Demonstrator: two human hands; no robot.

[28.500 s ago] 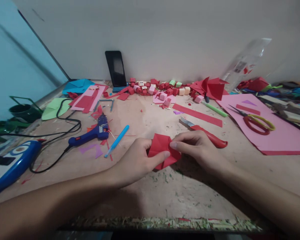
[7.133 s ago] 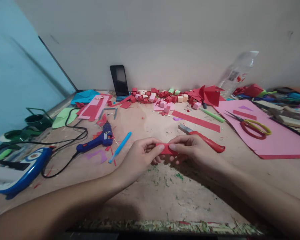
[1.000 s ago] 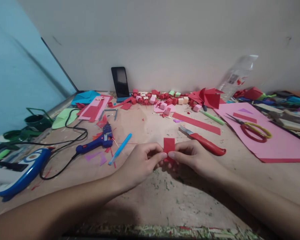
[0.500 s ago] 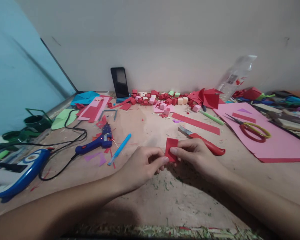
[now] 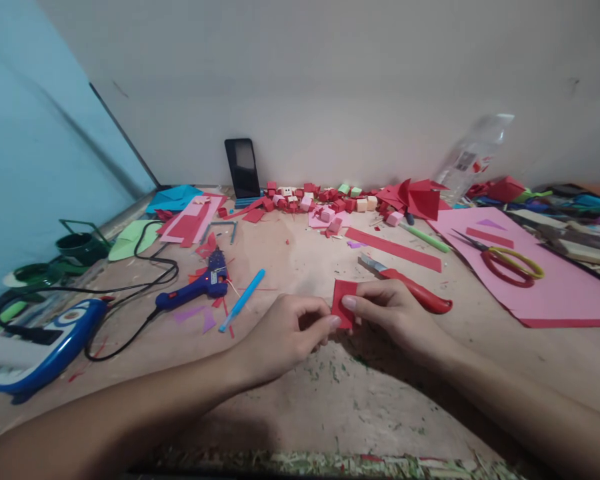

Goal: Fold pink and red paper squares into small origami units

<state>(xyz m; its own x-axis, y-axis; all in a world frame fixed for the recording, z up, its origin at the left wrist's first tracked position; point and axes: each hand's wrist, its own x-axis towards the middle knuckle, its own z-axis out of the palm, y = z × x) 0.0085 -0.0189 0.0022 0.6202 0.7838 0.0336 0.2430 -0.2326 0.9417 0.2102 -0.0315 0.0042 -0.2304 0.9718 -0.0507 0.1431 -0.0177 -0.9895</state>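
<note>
A small red paper piece (image 5: 343, 301) is held upright between both hands, above the front middle of the table. My left hand (image 5: 297, 327) pinches its lower left edge between thumb and fingers. On the other side, the thumb of my right hand (image 5: 390, 310) presses on the front of the paper, with the fingers behind it. Just beyond my right hand lies a knife (image 5: 415, 291) with a red handle. A blue pen-like tool (image 5: 243, 300) rests beyond my left hand. A long red paper strip (image 5: 393, 250) lies farther back.
Left: a blue glue gun (image 5: 200, 283), its black cord and a blue-and-white power strip (image 5: 50, 353). Back: a leaning phone (image 5: 243, 168), several small paper cubes (image 5: 327, 214) and a plastic bottle (image 5: 475, 157). Right: scissors (image 5: 513, 263) on pink paper (image 5: 555, 293).
The view has shifted slightly, so everything sits a little lower and to the right. Both hands keep the same hold on the red paper piece.
</note>
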